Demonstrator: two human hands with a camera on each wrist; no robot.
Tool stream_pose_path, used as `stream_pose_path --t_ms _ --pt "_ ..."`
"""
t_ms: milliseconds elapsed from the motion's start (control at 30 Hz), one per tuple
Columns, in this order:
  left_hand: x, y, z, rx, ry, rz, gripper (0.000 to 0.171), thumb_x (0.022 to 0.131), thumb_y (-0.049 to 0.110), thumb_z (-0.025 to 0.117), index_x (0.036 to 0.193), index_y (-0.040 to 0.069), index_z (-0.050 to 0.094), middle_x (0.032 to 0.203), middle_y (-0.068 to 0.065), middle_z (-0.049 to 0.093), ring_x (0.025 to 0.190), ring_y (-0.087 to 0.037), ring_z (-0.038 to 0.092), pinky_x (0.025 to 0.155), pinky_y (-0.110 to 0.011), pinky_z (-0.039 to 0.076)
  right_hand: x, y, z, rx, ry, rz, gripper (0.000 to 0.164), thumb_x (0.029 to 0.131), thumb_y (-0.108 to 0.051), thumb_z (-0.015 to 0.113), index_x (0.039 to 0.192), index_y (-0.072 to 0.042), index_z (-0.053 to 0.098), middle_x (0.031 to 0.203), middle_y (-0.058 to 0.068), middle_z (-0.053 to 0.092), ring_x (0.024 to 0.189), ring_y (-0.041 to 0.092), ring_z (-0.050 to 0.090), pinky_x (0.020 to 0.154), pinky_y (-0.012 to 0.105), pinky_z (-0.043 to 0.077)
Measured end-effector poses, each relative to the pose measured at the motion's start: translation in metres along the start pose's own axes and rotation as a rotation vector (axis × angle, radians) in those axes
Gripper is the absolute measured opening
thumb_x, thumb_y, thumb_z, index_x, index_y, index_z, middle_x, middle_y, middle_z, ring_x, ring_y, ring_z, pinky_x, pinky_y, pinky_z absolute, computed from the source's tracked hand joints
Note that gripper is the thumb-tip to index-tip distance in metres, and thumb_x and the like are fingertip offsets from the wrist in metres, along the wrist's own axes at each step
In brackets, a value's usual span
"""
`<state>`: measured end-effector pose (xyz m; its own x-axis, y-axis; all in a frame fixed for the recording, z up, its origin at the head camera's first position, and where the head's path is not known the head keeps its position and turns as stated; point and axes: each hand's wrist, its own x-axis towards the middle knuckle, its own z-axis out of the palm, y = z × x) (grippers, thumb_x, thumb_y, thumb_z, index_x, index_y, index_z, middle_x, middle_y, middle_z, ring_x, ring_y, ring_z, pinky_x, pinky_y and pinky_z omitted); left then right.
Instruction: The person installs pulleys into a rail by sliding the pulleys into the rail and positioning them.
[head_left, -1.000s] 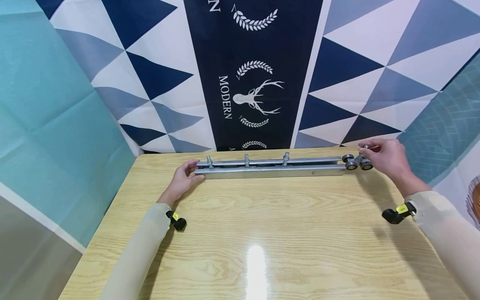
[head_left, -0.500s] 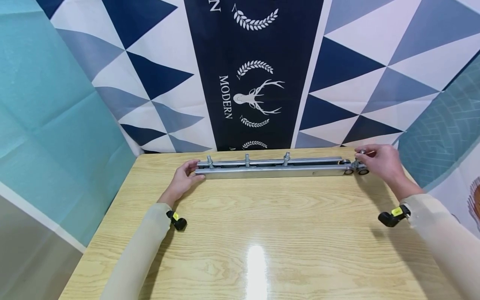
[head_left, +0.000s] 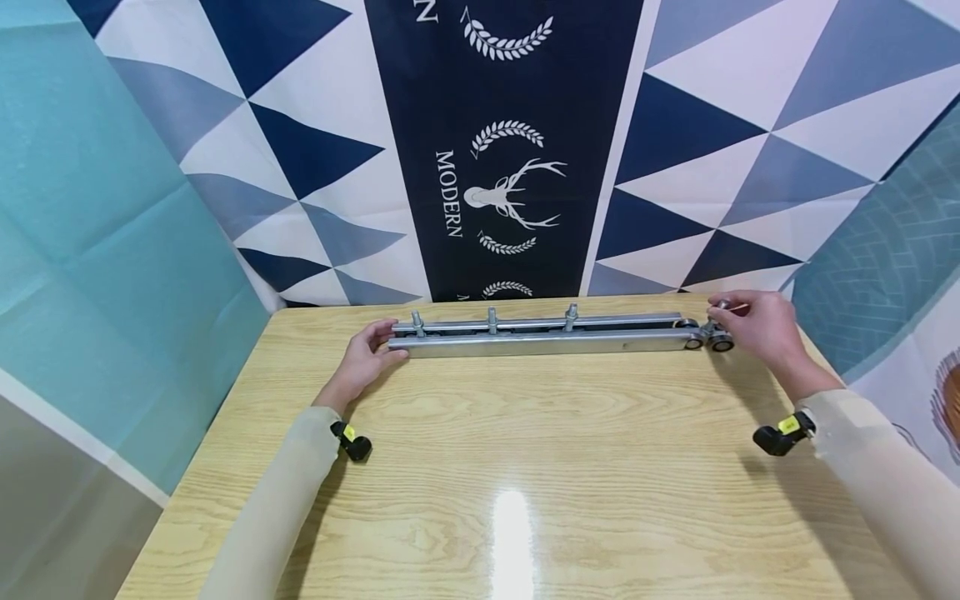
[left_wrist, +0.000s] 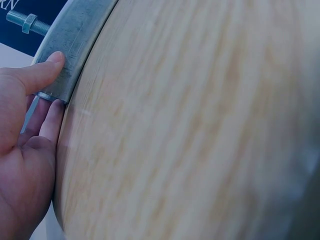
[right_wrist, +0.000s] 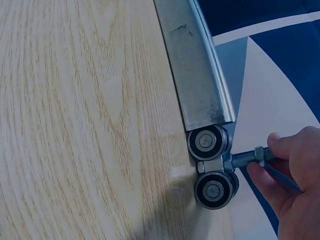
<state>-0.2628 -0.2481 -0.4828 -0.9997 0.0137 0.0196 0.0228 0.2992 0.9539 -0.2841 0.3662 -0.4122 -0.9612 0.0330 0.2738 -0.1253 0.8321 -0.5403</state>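
Observation:
A long metal channel rail (head_left: 525,343) lies along the back of the table, its slot facing up. Three threaded bolts (head_left: 492,321) stand up out of the slot. At the rail's left end my left hand (head_left: 365,360) grips it, thumb on the front face and fingers round the end, as the left wrist view shows. My right hand (head_left: 767,327) pinches the bolt (right_wrist: 245,159) of a roller trolley (right_wrist: 212,165) between thumb and fingers. The trolley's wheels sit right at the rail's right end, the leading pair by the opening and the other pair outside.
The wood-grain table (head_left: 480,450) carries the rail near its back edge. Behind it hangs a patterned cloth (head_left: 517,167) of triangles and a deer head. A teal cloth panel (head_left: 127,233) closes the left side.
My right hand has moved left and slightly down, bringing the roller trolley from beside the rail up to its right end. My left hand and the rail have stayed put.

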Motion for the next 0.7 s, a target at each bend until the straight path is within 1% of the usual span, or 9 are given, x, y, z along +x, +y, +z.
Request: stream_pose_path --t_ms 67,133,233,300,333,400,500,567,700 --pt "0.0 0.0 0.0 0.001 0.0 0.002 0.064 0.087 0.005 0.076 0.144 0.006 0.048 0.14 -0.021 0.053 0.132 -0.032 0.05 0.117 -0.048 0.039 0.0 0.0 -0.001 0.007 0.001 -0.002 0.036 0.096 -0.031 0.065 0.114 -0.001 0.074 0.1 0.028 0.075 0.061 -0.018 0.046 0.045 0.026 0.047" --pt "0.0 0.0 -0.001 0.008 -0.004 0.007 0.065 0.087 0.005 0.076 0.145 0.005 0.047 0.14 -0.022 0.053 0.132 -0.033 0.05 0.116 -0.048 0.039 -0.001 0.0 -0.002 0.034 -0.006 0.013 0.043 0.097 -0.038 0.063 0.116 -0.001 0.073 0.093 0.021 0.077 0.061 -0.016 0.049 0.046 0.024 0.048" --pt "0.0 0.0 -0.001 0.011 -0.005 0.005 0.065 0.087 0.006 0.077 0.145 0.006 0.048 0.14 -0.021 0.053 0.132 -0.033 0.05 0.116 -0.048 0.04 -0.002 0.002 -0.005 0.133 -0.024 0.052 0.052 0.097 -0.044 0.06 0.121 0.001 0.069 0.082 -0.004 0.075 0.063 -0.012 0.058 0.05 0.018 0.052" --pt "0.0 -0.001 -0.001 0.014 -0.008 0.002 0.065 0.087 0.006 0.076 0.145 0.006 0.047 0.14 -0.021 0.053 0.132 -0.032 0.05 0.116 -0.048 0.04 -0.003 0.002 -0.008 0.216 -0.029 0.08 0.054 0.098 -0.043 0.059 0.124 0.004 0.066 0.079 -0.02 0.067 0.065 -0.009 0.063 0.054 0.013 0.055" --pt "0.001 -0.001 -0.001 0.012 -0.009 -0.002 0.065 0.087 0.006 0.076 0.145 0.006 0.048 0.14 -0.021 0.053 0.132 -0.032 0.05 0.116 -0.047 0.04 -0.003 0.003 -0.009 0.254 -0.029 0.09 0.054 0.098 -0.041 0.059 0.125 0.005 0.065 0.078 -0.024 0.063 0.065 -0.009 0.064 0.056 0.011 0.056" --pt "0.001 -0.001 -0.001 0.015 -0.012 -0.006 0.065 0.087 0.007 0.076 0.146 0.007 0.047 0.141 -0.02 0.053 0.133 -0.032 0.049 0.117 -0.047 0.039 -0.004 0.003 -0.01 0.306 -0.025 0.101 0.051 0.098 -0.037 0.059 0.124 0.007 0.063 0.078 -0.027 0.06 0.067 -0.009 0.065 0.059 0.008 0.056" --pt "0.001 -0.002 -0.002 0.018 -0.017 -0.009 0.067 0.088 0.009 0.076 0.147 0.008 0.046 0.142 -0.021 0.051 0.134 -0.032 0.048 0.117 -0.048 0.038 -0.005 0.005 -0.011 0.307 -0.019 0.103 0.047 0.098 -0.035 0.06 0.12 0.006 0.064 0.077 -0.026 0.059 0.066 -0.009 0.065 0.059 0.008 0.056" --pt "0.001 -0.002 -0.002 0.017 -0.018 -0.009 0.067 0.088 0.009 0.076 0.148 0.008 0.046 0.143 -0.022 0.051 0.134 -0.032 0.047 0.118 -0.047 0.037 -0.005 0.006 -0.01 0.317 -0.022 0.101 0.044 0.098 -0.033 0.061 0.119 0.006 0.063 0.076 -0.024 0.06 0.065 -0.008 0.065 0.059 0.01 0.057" --pt "0.001 -0.001 -0.002 0.021 -0.016 -0.01 0.067 0.088 0.009 0.077 0.147 0.008 0.046 0.142 -0.021 0.052 0.133 -0.032 0.048 0.119 -0.047 0.037 -0.005 0.007 -0.006 0.408 -0.04 0.11 0.041 0.099 -0.028 0.062 0.118 0.009 0.058 0.077 -0.018 0.061 0.067 -0.006 0.067 0.062 0.015 0.06"
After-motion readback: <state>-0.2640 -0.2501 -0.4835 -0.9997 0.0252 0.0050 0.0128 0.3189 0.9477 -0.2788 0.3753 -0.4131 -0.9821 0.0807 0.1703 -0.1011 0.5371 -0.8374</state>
